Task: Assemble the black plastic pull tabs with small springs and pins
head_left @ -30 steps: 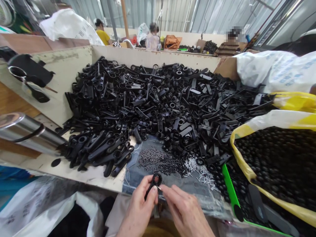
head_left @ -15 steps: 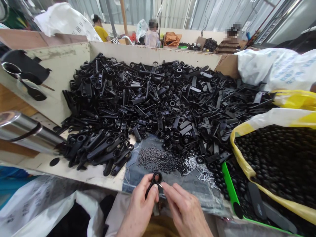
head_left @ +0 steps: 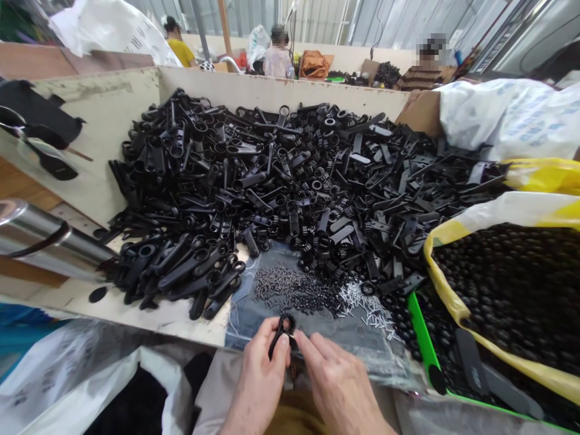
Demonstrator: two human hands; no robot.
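Observation:
My left hand (head_left: 258, 377) pinches a small black plastic lever with a ring end (head_left: 281, 329) near the table's front edge. My right hand (head_left: 333, 377) meets it from the right, its fingertips pressed against the ring; what they hold is too small to make out. Just beyond lie a heap of small dark pins (head_left: 294, 293) and some bright metal pins (head_left: 365, 305) on a grey cloth (head_left: 254, 311). A big pile of black plastic parts (head_left: 281, 181) fills the wooden tray (head_left: 118, 115) behind.
A yellow-rimmed bag of black round pieces (head_left: 507, 284) sits at the right, with a green tray edge (head_left: 421, 347) beside it. A steel cylinder (head_left: 45, 238) lies at the left. White sacks (head_left: 502, 121) stand behind. Other people work at a far table.
The view has tilted down slightly. Both hands stay together on the black lever, with the right fingertips closer to the ring.

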